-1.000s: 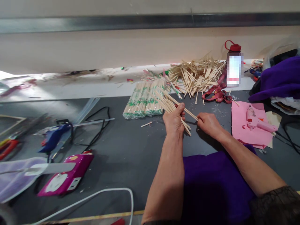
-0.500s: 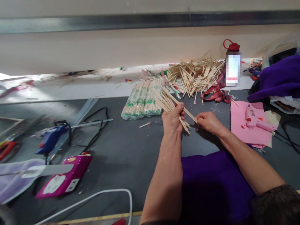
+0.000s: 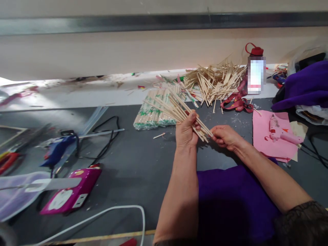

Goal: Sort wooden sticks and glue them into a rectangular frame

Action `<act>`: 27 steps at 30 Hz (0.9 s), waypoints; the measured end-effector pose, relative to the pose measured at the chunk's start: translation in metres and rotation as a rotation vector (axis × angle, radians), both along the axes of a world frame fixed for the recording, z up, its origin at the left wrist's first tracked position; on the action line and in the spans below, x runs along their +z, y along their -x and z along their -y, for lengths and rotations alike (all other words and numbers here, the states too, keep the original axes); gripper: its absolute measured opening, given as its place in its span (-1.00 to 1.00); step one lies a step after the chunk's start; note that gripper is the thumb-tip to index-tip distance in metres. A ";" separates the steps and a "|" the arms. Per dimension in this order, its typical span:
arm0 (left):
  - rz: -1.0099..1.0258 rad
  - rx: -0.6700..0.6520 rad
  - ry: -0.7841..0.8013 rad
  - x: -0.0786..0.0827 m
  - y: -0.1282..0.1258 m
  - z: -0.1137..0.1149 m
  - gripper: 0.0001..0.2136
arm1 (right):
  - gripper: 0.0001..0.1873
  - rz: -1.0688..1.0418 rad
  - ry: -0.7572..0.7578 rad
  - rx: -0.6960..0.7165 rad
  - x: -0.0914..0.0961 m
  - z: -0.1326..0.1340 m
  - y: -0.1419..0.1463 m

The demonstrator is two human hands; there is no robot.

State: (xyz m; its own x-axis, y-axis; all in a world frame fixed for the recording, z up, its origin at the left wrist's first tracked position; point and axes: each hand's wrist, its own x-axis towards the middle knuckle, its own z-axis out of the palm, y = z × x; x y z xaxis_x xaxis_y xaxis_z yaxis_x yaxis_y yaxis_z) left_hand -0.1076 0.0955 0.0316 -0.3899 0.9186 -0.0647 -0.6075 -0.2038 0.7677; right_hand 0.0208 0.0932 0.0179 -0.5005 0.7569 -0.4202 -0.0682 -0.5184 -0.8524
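Note:
A fanned bundle of thin wooden sticks, like chopsticks (image 3: 176, 111), is clasped in my left hand (image 3: 188, 130), its fingers wrapped round them and the thumb on top. The far ends spread up and left; the near ends poke out below the fist. My right hand (image 3: 224, 136) is closed in a pinch at the near end of one of the sticks, just right of the left hand. Behind the bundle lie plastic-wrapped packs of chopsticks (image 3: 148, 111) with green print. A large heap of loose sticks (image 3: 215, 82) sits farther back.
To the right, a pink glue gun (image 3: 284, 134) rests on a pink sheet (image 3: 261, 136). A red-capped bottle (image 3: 256, 51) and a red lanyard (image 3: 238, 104) are behind. On the left are a blue glue gun (image 3: 59, 150), a magenta power box (image 3: 84, 184) and cables. Purple cloth (image 3: 225, 184) lies before me.
My right hand has moved slightly left and down, closer to my left hand. The stick it pinches has slid in nearer to the bundle, which now fans out farther left.

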 end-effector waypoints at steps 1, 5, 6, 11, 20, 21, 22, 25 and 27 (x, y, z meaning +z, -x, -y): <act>0.034 -0.016 -0.003 -0.001 0.002 -0.001 -0.70 | -0.89 -0.021 0.009 0.008 0.001 0.001 0.001; 0.151 -0.076 0.017 -0.006 0.009 -0.005 -0.70 | -0.89 -0.088 0.004 0.012 0.004 0.003 0.001; 0.161 -0.080 0.032 -0.008 0.010 -0.006 -0.69 | -0.89 -0.078 -0.005 0.004 0.005 0.002 0.000; 0.087 -0.005 0.131 -0.013 0.008 -0.010 -0.69 | -0.91 0.015 -0.041 0.042 0.002 -0.009 -0.014; -0.178 -0.004 0.269 -0.012 -0.005 -0.007 -0.63 | -0.79 0.313 -0.600 0.102 -0.006 -0.008 -0.018; -0.195 0.013 0.275 -0.012 -0.006 -0.007 -0.62 | -0.78 0.339 -0.628 0.080 -0.006 -0.008 -0.018; -0.206 0.032 0.281 -0.012 -0.006 -0.007 -0.62 | -0.78 0.361 -0.641 0.053 -0.006 -0.008 -0.018; -0.212 0.064 0.295 -0.012 -0.006 -0.007 -0.63 | -0.78 0.422 -0.651 -0.022 -0.004 -0.008 -0.017; -0.203 0.068 0.288 -0.012 -0.006 -0.007 -0.64 | -0.76 0.468 -0.685 -0.049 -0.002 -0.007 -0.016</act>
